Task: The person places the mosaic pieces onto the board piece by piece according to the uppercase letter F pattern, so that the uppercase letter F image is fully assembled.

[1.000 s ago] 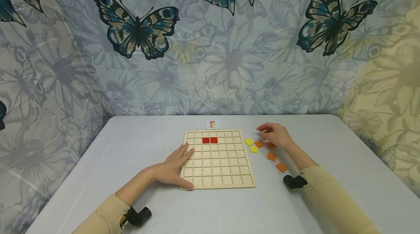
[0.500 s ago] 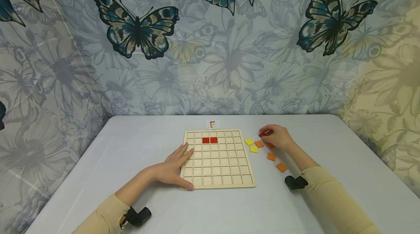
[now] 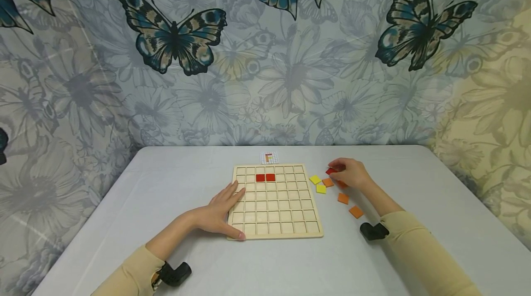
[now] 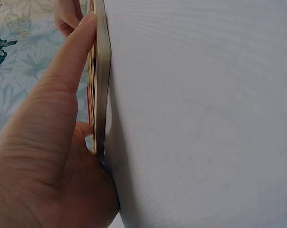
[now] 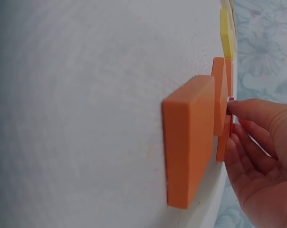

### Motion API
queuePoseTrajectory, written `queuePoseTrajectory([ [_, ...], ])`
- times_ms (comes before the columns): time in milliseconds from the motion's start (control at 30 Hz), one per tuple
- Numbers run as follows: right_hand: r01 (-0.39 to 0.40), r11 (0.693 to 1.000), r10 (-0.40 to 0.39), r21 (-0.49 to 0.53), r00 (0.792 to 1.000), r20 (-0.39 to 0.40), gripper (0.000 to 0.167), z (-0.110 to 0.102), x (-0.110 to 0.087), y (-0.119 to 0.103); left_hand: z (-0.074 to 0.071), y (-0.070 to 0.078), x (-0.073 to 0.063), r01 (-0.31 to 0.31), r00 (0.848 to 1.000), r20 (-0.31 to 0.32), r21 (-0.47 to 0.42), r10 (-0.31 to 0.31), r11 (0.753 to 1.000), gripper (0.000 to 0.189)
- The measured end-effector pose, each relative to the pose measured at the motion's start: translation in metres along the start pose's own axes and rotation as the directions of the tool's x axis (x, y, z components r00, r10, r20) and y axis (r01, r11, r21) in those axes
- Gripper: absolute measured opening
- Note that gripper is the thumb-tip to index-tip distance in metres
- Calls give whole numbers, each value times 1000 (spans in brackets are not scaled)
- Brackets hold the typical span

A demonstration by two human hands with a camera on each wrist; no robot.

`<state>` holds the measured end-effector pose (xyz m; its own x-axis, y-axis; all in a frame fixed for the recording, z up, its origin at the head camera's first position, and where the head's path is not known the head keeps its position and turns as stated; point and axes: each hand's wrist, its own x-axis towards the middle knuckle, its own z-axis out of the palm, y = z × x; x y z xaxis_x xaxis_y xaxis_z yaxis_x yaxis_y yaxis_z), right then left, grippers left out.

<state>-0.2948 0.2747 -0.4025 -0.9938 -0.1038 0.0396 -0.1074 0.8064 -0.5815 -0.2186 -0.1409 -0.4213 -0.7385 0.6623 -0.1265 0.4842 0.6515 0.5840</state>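
Note:
My left hand (image 3: 217,208) rests with fingers spread on the left edge of a wooden grid board (image 3: 282,204). Its thumb lies along the board's near left corner, as the left wrist view also shows. Two red square tiles (image 3: 265,177) sit side by side in the board's second row from the far side. To the right of the board, my right hand (image 3: 350,173) pinches another red tile (image 3: 330,171) between thumb and fingers, low by the table. An orange tile (image 3: 342,184) lies partly hidden under that hand. In the right wrist view, orange tiles (image 5: 191,142) stand before the fingertips.
Two yellow tiles (image 3: 321,188) lie beside the board's right edge, near an orange tile (image 3: 327,182). More orange tiles (image 3: 356,212) lie closer to my right sleeve. A small printed pattern card (image 3: 269,157) is behind the board on the white table (image 3: 186,171).
My right hand has lowered slightly and its fingers have closed on a red tile, which now shows between the fingertips. The left hand and the board have stayed in place.

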Motion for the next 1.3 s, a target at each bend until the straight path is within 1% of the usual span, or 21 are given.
queuePoseTrajectory([
  [300,17,1000,-17,10,1000,-10,35,1,1,1,0,-1,0,2,1000,-2,1,-2,1000,118],
  [400,14,999,-14,32,1000,-9,37,1,1,-1,0,-1,0,3,1000,1,5,-3,1000,118],
  [467,4,998,-4,69,1000,0,39,1,1,-3,-1,-1,0,4,1000,2,5,-4,1000,118],
  [600,-22,989,18,143,999,27,43,2,0,-9,-1,0,-1,5,1000,2,0,-5,1000,118],
  [667,-32,986,26,165,999,37,44,4,1,-13,-1,1,-1,7,1000,1,-6,-7,1000,119],
  [867,-17,975,5,220,998,57,44,12,2,-27,1,0,-1,8,1000,-1,-6,-8,1000,118],
  [1000,-14,961,-6,275,997,72,44,18,2,-35,1,0,-1,8,1000,-2,-2,-8,1000,119],
  [1167,-29,954,1,299,996,93,43,26,6,-45,1,-1,-1,19,1000,2,-1,-19,1000,119],
  [1300,-17,958,-12,286,995,99,42,32,8,-54,1,-2,-1,31,1000,6,-4,-31,1000,120],
])
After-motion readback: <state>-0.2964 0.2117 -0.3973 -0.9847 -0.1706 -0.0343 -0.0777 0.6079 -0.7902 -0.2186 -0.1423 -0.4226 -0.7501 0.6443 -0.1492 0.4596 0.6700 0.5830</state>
